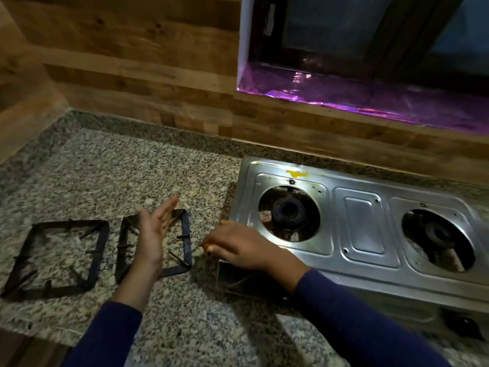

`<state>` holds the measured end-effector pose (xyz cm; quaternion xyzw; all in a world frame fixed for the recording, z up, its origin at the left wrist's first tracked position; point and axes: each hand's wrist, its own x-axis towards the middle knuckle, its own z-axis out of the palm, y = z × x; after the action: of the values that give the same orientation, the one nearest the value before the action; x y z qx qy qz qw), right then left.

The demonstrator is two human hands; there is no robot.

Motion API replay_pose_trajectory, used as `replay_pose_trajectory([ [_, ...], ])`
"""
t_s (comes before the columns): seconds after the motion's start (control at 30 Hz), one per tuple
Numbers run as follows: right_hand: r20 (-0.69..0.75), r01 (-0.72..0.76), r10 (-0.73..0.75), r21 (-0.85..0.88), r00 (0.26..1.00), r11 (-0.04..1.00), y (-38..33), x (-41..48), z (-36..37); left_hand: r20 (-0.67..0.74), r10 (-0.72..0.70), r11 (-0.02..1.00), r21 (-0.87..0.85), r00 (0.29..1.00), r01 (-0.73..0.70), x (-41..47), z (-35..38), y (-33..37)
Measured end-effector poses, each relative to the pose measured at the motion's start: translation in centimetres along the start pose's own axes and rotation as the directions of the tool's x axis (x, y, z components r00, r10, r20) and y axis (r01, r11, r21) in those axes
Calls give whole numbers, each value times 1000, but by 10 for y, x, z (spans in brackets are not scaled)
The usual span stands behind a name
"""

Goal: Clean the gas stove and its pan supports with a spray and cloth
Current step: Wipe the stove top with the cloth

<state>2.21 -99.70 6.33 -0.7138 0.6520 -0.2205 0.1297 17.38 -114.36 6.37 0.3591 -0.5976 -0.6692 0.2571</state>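
both arms wear long sleeves of a plain, dark navy blue with no visible pattern. the left sleeve ends in a soft, rounded cuff partway along the forearm, leaving the wrist and the left hand bare. the right sleeve runs closer to the wrist, its cuff edge plain, and the right hand is bare too. one fingernail on the right hand looks dark, perhaps polished; the blur there leaves it uncertain.

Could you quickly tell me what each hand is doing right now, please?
Left hand: open, holding nothing.
Right hand: at the stove left edge, fingers curled; grip cannot be told.
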Motion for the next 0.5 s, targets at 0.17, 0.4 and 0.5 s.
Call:
replay_pose_trajectory([
  [0.17, 32, 159, -159, 2, 987, 987, -41, -20, 11, 77, 68, 996, 59, 995, -73, 17, 18, 23],
  [0.4, 119, -242, 216, 635, 969, 734, -63, -62, -7, 267, 45, 941, 312, 963, -131, 25, 51, 23],
  [0.5, -50, -269, 526, 815, 849, 513, -40, -87, -33, 347, 49, 896, 400, 937, -195, 22, 70, 14],
])
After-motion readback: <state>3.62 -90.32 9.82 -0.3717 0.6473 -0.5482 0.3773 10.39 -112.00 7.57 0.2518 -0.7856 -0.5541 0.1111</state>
